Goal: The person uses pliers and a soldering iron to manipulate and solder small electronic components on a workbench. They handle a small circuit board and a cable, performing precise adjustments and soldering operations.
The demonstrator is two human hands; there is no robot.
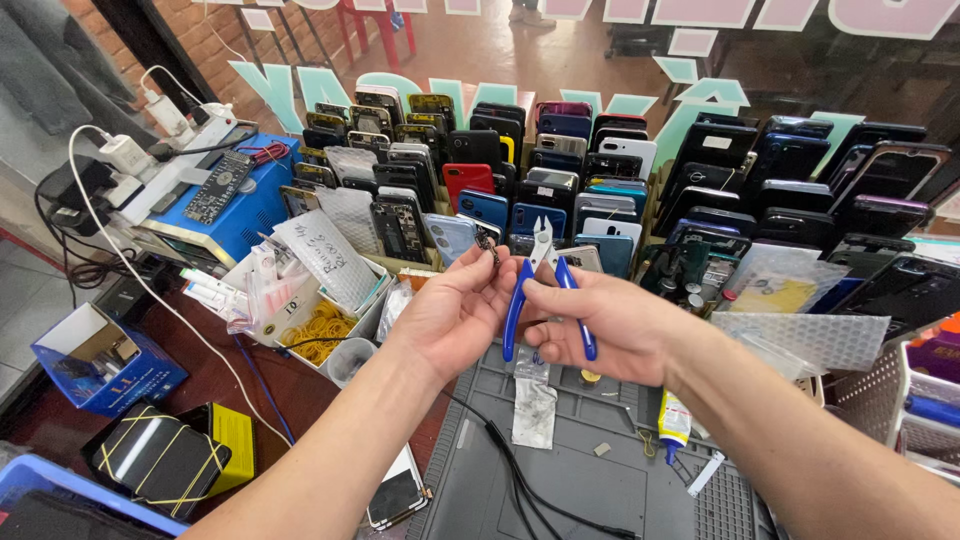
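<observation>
Blue-handled cutters [540,290] sit in the right hand [610,325], raised above the middle of the desk [200,390], metal tips pointing up and far; the right grip is closed around both handles. Tips lie just beside the left hand's fingertips.

Largest item: rack of phones [600,170] standing upright in rows across the far side, dark, blue and red backs showing. Far left: blue box-shaped unit [250,215] with a white power strip [170,150] and chargers on top, white cable running down toward the near left.

Grey work mat [560,470] covers the near middle of the desk, directly under both hands; a black cable [520,480] trails across it.

Blue cardboard box [105,360], open, at the left edge. Near it, closer in, a dark phone wrapped in yellow rubber bands [160,455].

White tray of yellow rubber bands [320,325] left of the left forearm, small plastic bags heaped beside it.

Bubble-wrap sheet [810,340] right of the right hand.

Left hand [455,315]: grip narrow, thumb and fingers pinched on a small dark part [488,243], held up just left of the cutter tips. Cannot tell whether part and tips touch.

Small glue tube [674,420] lies on the mat under the right wrist.
</observation>
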